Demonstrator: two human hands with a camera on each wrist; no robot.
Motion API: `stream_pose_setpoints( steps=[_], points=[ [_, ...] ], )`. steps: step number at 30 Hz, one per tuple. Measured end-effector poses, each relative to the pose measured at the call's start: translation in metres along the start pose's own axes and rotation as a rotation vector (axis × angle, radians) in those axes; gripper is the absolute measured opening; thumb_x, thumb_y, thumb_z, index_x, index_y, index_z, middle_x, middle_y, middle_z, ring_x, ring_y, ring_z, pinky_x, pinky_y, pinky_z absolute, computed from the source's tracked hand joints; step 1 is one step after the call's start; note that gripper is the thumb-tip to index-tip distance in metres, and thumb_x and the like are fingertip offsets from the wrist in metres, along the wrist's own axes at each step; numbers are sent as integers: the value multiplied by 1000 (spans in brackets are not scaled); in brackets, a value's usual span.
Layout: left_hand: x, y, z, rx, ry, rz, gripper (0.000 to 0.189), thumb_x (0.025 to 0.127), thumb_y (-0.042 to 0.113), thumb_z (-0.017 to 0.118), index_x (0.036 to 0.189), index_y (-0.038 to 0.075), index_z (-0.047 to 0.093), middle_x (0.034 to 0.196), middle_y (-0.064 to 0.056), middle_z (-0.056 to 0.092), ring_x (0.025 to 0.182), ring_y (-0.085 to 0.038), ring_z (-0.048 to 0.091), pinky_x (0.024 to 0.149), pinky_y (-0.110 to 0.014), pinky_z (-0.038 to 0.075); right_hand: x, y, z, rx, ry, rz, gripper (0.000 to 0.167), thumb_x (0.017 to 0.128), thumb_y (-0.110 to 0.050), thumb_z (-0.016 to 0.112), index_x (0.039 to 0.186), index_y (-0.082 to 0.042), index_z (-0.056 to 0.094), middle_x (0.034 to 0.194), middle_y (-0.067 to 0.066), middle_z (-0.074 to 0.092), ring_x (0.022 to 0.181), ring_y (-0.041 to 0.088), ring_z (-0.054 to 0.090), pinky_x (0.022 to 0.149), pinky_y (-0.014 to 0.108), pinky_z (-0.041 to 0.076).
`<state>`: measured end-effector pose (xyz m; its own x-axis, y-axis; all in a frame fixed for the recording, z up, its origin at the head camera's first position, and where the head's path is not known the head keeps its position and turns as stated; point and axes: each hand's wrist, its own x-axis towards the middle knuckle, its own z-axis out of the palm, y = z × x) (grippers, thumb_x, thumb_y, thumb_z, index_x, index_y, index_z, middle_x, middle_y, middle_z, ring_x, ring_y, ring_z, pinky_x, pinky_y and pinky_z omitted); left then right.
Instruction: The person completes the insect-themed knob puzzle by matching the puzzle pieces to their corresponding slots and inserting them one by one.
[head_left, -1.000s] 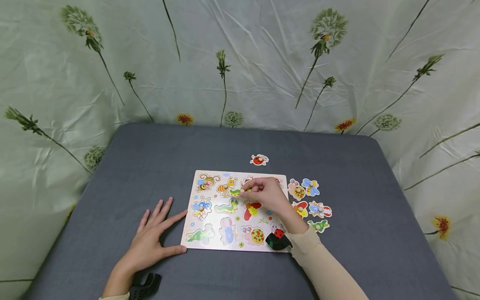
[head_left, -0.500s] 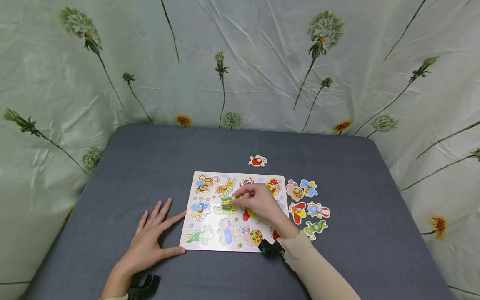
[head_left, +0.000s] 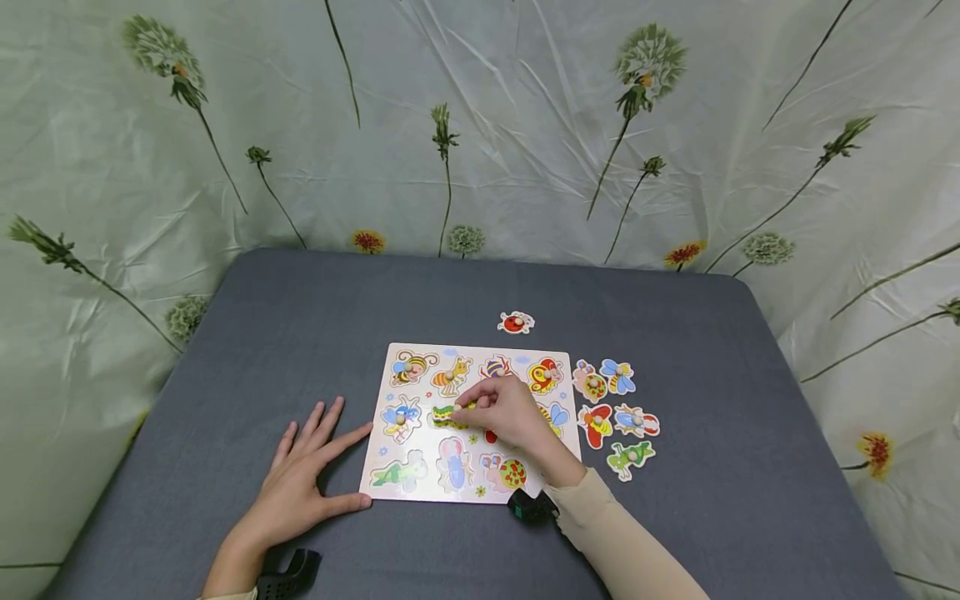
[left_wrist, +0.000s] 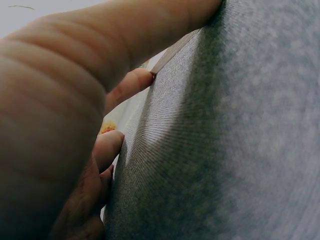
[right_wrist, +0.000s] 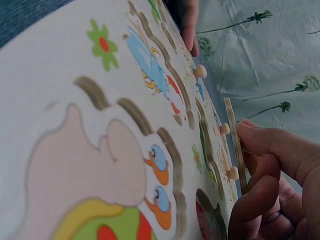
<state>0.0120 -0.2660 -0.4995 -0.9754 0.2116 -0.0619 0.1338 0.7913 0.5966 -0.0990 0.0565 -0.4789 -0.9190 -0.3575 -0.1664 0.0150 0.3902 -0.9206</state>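
Note:
My right hand (head_left: 510, 414) pinches a green caterpillar puzzle piece (head_left: 442, 416) by its knob, over the caterpillar recess in the middle row of a peg puzzle board (head_left: 482, 354). In the right wrist view, the piece (right_wrist: 235, 140) shows edge-on and clear of the board's face. Fingers spread, my left hand (head_left: 303, 471) lies on the grey table, with its index fingertip and thumb tip at the board's left edge. Several insect pieces sit in the upper rows. Grasshopper, beetle and snail recesses (head_left: 453, 463) show bare printed pictures in the bottom row.
Right of the board lie several loose pieces: a snail (head_left: 590, 381), a blue-winged bee (head_left: 618, 377), a red-winged insect (head_left: 596, 425), a beetle (head_left: 637, 421) and a grasshopper (head_left: 630, 458). A ladybird piece (head_left: 516, 322) lies beyond the board's far edge. A flowered curtain (head_left: 525, 125) hangs behind.
My right hand has carried the caterpillar piece left and toward me, from the upper row onto the caterpillar recess. My left hand has stayed in place.

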Motion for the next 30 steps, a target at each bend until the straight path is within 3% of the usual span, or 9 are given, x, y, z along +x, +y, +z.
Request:
stream_pose_setpoints(
  steps=[9, 17, 30],
  points=[
    [0, 0, 0, -2, 5, 7, 97, 75, 67, 89, 160, 36, 53, 181, -15, 18, 169, -44, 5, 132, -66, -8, -3, -4, 7, -8, 2, 55, 12, 82, -20, 94, 86, -16, 84, 61, -8, 53, 55, 7, 42, 50, 19, 31],
    [0, 0, 0, 0, 1, 3, 98, 74, 68, 89, 160, 37, 53, 181, -15, 18, 169, -43, 5, 132, -66, -9, -4, -6, 11, -88, 17, 43, 10, 81, -22, 94, 83, -20, 84, 63, -9, 53, 61, 7, 47, 57, 20, 36],
    [1, -1, 0, 6, -5, 0, 98, 74, 69, 89, 160, 36, 53, 181, -15, 18, 169, -43, 5, 132, -65, -11, -3, -8, 13, -128, 13, 36, 8, 81, -21, 91, 80, -22, 83, 61, -10, 53, 58, 7, 45, 55, 20, 35]
  ],
)
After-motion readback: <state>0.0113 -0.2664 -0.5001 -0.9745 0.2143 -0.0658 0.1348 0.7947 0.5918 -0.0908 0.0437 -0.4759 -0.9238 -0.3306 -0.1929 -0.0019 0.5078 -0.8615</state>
